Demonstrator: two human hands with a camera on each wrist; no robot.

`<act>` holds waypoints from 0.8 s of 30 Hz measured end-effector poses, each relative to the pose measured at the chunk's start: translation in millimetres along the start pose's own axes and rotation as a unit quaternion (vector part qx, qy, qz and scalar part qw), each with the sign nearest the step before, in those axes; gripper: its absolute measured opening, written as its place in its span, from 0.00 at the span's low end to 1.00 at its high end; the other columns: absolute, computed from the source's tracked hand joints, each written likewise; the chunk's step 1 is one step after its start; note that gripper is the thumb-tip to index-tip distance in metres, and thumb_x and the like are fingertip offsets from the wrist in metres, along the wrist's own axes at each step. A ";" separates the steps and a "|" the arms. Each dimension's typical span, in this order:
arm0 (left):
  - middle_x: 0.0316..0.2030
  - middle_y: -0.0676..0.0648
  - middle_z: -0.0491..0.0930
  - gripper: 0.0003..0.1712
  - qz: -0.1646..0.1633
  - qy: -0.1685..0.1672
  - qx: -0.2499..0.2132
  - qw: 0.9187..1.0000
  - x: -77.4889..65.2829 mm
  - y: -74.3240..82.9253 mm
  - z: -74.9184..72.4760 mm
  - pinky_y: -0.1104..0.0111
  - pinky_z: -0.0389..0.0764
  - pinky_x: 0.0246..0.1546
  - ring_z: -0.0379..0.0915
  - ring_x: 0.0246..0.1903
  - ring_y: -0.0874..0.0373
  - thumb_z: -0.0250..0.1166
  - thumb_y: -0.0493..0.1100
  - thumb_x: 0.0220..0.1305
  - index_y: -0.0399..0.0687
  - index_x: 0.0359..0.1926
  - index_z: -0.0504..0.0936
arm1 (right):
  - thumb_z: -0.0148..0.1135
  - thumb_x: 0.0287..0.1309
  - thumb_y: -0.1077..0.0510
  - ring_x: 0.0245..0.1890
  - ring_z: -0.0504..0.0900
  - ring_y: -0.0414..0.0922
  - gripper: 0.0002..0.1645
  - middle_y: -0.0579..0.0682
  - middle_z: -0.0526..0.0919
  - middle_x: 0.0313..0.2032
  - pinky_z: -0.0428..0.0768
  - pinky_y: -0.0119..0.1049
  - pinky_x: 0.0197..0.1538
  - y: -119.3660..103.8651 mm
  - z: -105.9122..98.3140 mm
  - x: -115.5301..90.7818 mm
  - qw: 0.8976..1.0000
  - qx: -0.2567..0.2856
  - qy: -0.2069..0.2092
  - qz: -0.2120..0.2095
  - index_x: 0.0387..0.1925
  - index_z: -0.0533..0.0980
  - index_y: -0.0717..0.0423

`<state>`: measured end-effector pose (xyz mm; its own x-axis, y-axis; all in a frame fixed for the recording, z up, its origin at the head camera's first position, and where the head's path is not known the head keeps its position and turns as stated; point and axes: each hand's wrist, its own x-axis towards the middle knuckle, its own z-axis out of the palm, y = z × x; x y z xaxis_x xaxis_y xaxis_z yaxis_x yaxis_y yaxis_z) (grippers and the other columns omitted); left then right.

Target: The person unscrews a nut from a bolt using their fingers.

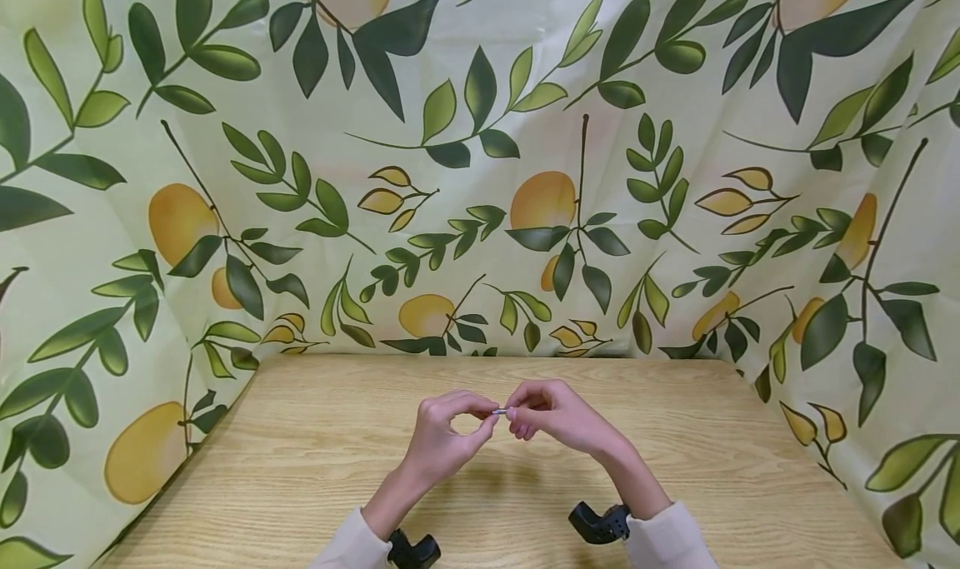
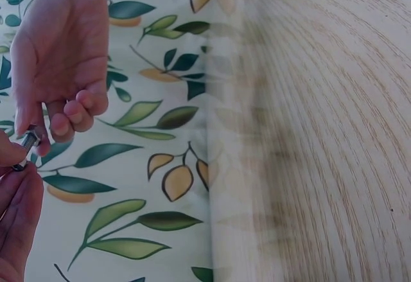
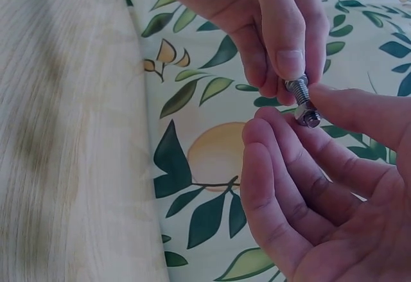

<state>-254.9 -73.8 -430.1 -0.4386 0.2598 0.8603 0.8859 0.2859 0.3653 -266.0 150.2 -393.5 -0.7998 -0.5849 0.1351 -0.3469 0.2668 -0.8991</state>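
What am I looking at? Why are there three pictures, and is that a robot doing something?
No robot here! Those are a person's own bare hands: the left hand and the right hand. The wide picture comes from a camera on the person's head, looking forward and down. The other two come from cameras worn on the wrists; the black gadgets are probably those.

Between the fingertips is a small metal bolt with a nut near one end. The right-wrist picture shows it best. Both hands pinch it, held up above a wooden table. Behind is a cloth printed with leaves and orange fruit.
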 end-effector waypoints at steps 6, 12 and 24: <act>0.30 0.49 0.91 0.10 -0.007 -0.003 -0.001 1.000 -0.8 -0.6 0.4 0.74 0.87 0.34 0.87 0.29 0.62 0.75 0.27 0.53 0.43 0.35 0.90 | 0.62 0.69 0.60 0.34 0.86 0.51 0.11 0.57 0.87 0.34 0.89 0.39 0.41 0.6 0.7 0.6 1.000 0.001 0.008 0.008 0.46 0.78 0.65; 0.30 0.49 0.90 0.10 0.000 -0.001 0.002 1.000 -0.4 -1.1 0.1 0.74 0.87 0.34 0.87 0.29 0.62 0.75 0.28 0.53 0.44 0.35 0.90 | 0.60 0.73 0.53 0.31 0.86 0.46 0.15 0.59 0.87 0.34 0.89 0.42 0.41 -0.4 0.1 1.1 1.000 -0.009 -0.001 0.009 0.46 0.80 0.64; 0.31 0.49 0.91 0.09 -0.025 -0.008 -0.001 1.000 -0.8 0.9 -0.6 0.74 0.87 0.35 0.87 0.30 0.63 0.75 0.29 0.54 0.45 0.35 0.90 | 0.62 0.70 0.57 0.33 0.86 0.51 0.13 0.59 0.87 0.34 0.89 0.40 0.40 -1.6 0.7 0.1 1.000 -0.004 0.001 0.009 0.45 0.79 0.66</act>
<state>-253.7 -74.3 -430.2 -0.4839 0.2599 0.8356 0.8635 0.2966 0.4079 -265.2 149.3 -392.4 -0.8066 -0.5787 0.1201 -0.3369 0.2833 -0.8979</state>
